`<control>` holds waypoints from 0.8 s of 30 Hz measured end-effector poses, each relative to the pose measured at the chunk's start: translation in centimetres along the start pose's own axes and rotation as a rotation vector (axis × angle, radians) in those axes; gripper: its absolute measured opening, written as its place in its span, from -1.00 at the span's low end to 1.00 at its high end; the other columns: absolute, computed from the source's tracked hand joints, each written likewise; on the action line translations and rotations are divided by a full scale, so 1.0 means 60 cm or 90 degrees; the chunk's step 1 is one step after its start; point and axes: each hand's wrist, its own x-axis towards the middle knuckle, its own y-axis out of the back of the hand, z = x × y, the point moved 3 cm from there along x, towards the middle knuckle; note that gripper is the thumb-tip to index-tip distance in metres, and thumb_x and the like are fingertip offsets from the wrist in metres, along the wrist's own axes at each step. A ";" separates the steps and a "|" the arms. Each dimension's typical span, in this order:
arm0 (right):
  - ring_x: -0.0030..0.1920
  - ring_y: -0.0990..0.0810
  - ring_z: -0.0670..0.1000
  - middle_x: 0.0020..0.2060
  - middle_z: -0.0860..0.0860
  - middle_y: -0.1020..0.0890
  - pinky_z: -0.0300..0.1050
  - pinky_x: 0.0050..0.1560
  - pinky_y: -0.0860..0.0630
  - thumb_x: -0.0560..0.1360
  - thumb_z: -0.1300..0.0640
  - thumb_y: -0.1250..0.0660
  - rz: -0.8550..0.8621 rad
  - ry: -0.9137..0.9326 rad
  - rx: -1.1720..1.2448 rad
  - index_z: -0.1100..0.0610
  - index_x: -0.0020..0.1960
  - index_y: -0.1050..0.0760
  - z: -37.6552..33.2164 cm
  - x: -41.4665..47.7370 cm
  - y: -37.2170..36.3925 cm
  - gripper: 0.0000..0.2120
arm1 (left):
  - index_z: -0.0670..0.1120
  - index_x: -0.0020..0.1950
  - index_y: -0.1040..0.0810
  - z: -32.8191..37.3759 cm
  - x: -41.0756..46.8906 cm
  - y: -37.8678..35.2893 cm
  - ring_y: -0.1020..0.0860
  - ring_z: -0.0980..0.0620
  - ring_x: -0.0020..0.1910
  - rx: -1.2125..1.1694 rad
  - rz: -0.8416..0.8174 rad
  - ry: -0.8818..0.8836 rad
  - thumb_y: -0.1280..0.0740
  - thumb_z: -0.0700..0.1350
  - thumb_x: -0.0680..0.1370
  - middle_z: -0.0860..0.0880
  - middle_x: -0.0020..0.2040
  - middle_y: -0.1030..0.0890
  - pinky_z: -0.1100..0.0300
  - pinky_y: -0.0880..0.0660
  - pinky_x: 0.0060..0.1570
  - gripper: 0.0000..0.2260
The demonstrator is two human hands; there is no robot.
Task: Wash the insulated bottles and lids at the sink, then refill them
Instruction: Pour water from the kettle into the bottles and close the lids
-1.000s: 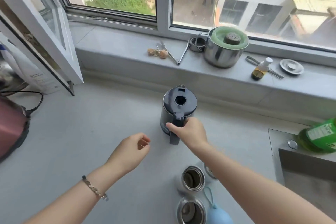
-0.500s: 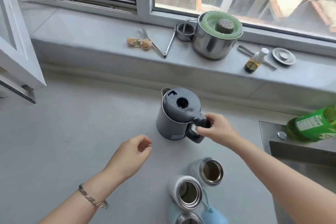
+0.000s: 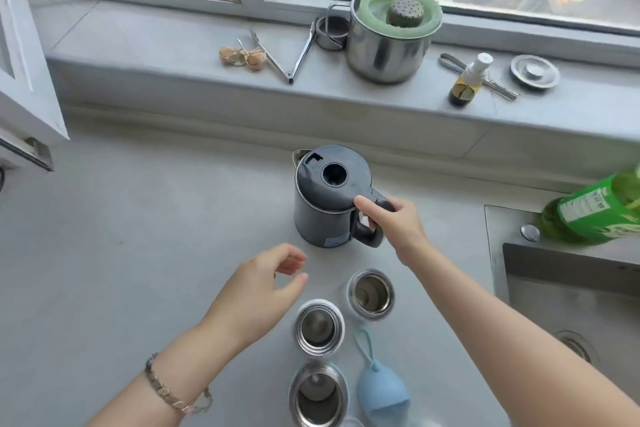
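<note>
The right hand (image 3: 391,225) grips the handle of the dark kettle (image 3: 329,198) on the surface (image 3: 138,253), the left hand (image 3: 263,291) hovers loosely open and empty, and three open insulated bottles (image 3: 319,328) (blue lid (image 3: 382,392) beside them) stand just nearer, left of the sink (image 3: 554,288).

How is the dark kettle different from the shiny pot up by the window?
The kettle is dark grey; the pot is shiny silver. The kettle stands on the counter, the pot on the window ledge. The right hand grips the kettle's handle; nothing touches the pot. The kettle has a dark lid, the pot a green cover. Both stand upright.
</note>
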 end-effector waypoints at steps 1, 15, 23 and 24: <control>-0.53 -0.29 -0.10 -0.49 0.07 -0.35 -0.36 -0.52 -0.24 0.41 0.15 -0.44 0.015 -0.001 0.032 0.24 -0.35 -0.39 0.002 -0.004 0.005 -0.71 | 0.17 -0.06 -0.47 0.016 0.000 -0.002 -0.52 0.32 0.00 0.008 -0.004 -0.012 -0.35 -0.09 0.50 0.20 -0.06 -0.59 0.46 -0.38 0.03 -0.85; -0.48 -0.33 -0.10 -0.51 0.00 -0.37 -0.28 -0.42 -0.28 0.18 0.00 -0.47 0.189 0.106 0.015 0.21 -0.47 -0.39 -0.026 -0.175 0.260 -0.65 | 0.01 0.40 -0.22 0.120 0.062 -0.144 -0.45 -0.07 0.21 0.642 -0.321 -0.146 -0.48 0.07 0.33 -0.01 0.25 -0.43 0.06 -0.43 0.03 -0.27; -0.57 -0.34 -0.15 -0.61 -0.05 -0.37 -0.41 -0.53 -0.32 0.25 0.22 -0.48 0.154 0.066 -0.027 0.21 -0.48 -0.36 -0.014 -0.274 0.280 -0.70 | 0.11 0.36 -0.27 0.098 0.118 -0.155 -0.46 0.01 0.18 0.630 -0.473 -0.276 -0.51 0.01 0.31 0.09 0.26 -0.43 0.19 -0.36 -0.01 -0.31; -0.58 -0.34 -0.16 -0.62 -0.05 -0.36 -0.42 -0.54 -0.32 0.23 0.21 -0.47 0.144 0.054 -0.023 0.22 -0.49 -0.34 -0.009 -0.279 0.276 -0.70 | 0.10 0.34 -0.29 0.094 0.121 -0.157 -0.46 0.01 0.16 0.616 -0.473 -0.287 -0.51 0.01 0.30 0.08 0.23 -0.45 0.20 -0.35 -0.04 -0.33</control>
